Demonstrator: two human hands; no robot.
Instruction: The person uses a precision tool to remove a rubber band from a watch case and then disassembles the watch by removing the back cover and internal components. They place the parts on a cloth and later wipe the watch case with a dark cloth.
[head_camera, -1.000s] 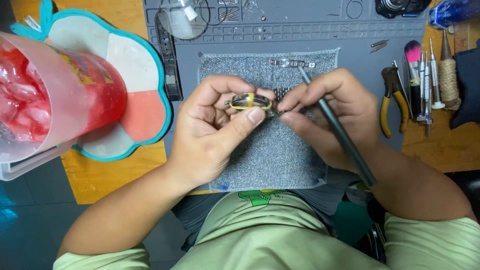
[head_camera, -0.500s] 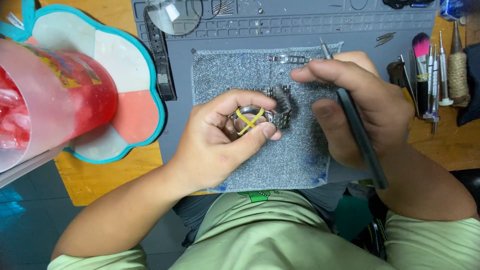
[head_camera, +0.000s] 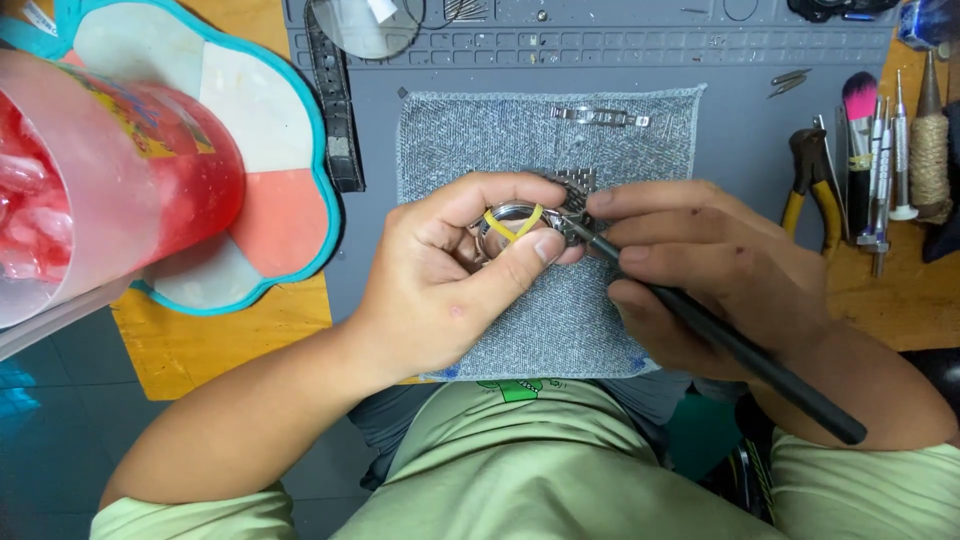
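Your wooden bench (head_camera: 215, 345) carries a grey work mat (head_camera: 740, 140), the landmark here. To the mat's left sits a flower-shaped coaster (head_camera: 270, 215) edged in teal. To its right, on bare wood, lie a spool of twine (head_camera: 930, 160) and slim screwdrivers (head_camera: 885, 180). On the mat itself rests a grey cloth (head_camera: 470, 135), with yellow-handled pliers (head_camera: 815, 190) at the mat's right edge.

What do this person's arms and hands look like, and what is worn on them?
Both hands, left hand and right hand, are bare: no gloves, rings or wristwatch visible. Forearms are uncovered. Pale green short sleeves show at the bottom corners, matching the shirt.
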